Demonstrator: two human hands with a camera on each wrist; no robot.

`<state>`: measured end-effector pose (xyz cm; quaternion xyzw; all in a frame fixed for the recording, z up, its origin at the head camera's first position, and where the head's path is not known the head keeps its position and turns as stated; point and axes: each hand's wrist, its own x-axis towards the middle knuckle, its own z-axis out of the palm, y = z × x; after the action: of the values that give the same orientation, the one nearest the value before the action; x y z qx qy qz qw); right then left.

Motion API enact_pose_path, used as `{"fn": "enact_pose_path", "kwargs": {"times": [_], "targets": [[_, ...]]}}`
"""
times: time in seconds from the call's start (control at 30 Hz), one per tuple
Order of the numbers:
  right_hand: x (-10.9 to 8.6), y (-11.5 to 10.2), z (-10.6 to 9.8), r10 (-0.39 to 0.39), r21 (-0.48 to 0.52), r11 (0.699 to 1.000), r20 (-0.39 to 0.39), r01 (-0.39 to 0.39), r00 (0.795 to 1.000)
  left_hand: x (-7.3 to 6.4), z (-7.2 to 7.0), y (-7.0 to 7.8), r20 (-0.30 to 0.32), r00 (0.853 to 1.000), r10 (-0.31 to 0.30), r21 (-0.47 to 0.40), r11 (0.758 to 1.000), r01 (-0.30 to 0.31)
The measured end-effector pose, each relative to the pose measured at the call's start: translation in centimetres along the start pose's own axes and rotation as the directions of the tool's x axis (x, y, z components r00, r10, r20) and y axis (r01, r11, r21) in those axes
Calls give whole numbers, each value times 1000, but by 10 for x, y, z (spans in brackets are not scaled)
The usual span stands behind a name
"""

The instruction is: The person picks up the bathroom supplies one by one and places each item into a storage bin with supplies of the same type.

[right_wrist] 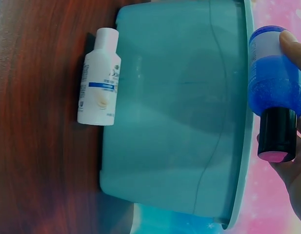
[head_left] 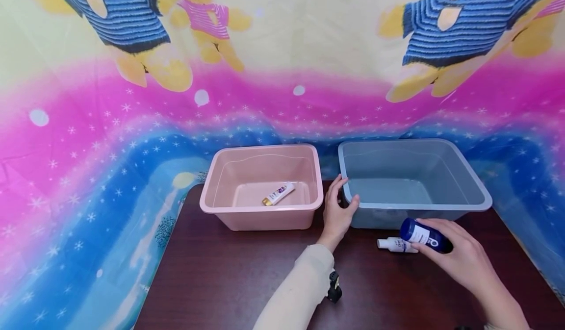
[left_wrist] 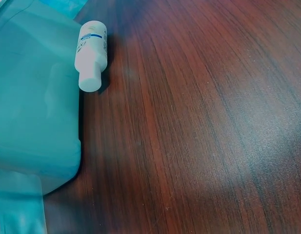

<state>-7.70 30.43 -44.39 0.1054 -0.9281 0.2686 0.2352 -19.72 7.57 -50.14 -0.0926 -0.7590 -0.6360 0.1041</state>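
My right hand (head_left: 465, 254) grips a dark blue bottle (head_left: 425, 235) with a white label, tilted in front of the grey-blue basin (head_left: 415, 206). In the right wrist view the blue bottle (right_wrist: 274, 83) shows a black cap (right_wrist: 277, 134). Lying on the table just beneath it is a white bottle (head_left: 394, 244), its far end covered by the blue bottle in the head view. The white bottle (right_wrist: 99, 85) has a blue stripe. With thumb and fingers apart, my left hand (head_left: 337, 212) touches the rim at the basin's front left corner.
A pink basin (head_left: 265, 219) stands to the left, with a small white tube (head_left: 279, 193) with a gold cap inside. Both basins rest toward the back of the dark wooden table (head_left: 229, 281). A patterned cloth (head_left: 273, 99) hangs behind them.
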Motion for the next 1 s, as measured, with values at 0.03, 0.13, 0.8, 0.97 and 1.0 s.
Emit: {"fn": "enact_pose_path", "kwargs": {"times": [0.03, 0.13, 0.8, 0.97, 1.0], "targets": [[2, 0, 0, -13, -1, 1000, -9, 13, 1000, 0, 0, 0, 2, 1000, -2, 0, 1000, 2], [6, 0, -1, -50, -3, 999, -35, 49, 998, 0, 0, 1, 5, 1000, -9, 0, 1000, 9], [31, -6, -12, -70, 7, 998, -36, 70, 997, -1, 2, 1, -3, 1000, -11, 3, 1000, 11], [39, -9, -17, -64, -3, 998, -23, 64, 998, -1, 1, 1, -2, 1000, -16, -1, 1000, 16], [41, -9, -18, -61, -5, 998, -16, 61, 998, -1, 1, 1, -2, 1000, -15, -1, 1000, 15]]}}
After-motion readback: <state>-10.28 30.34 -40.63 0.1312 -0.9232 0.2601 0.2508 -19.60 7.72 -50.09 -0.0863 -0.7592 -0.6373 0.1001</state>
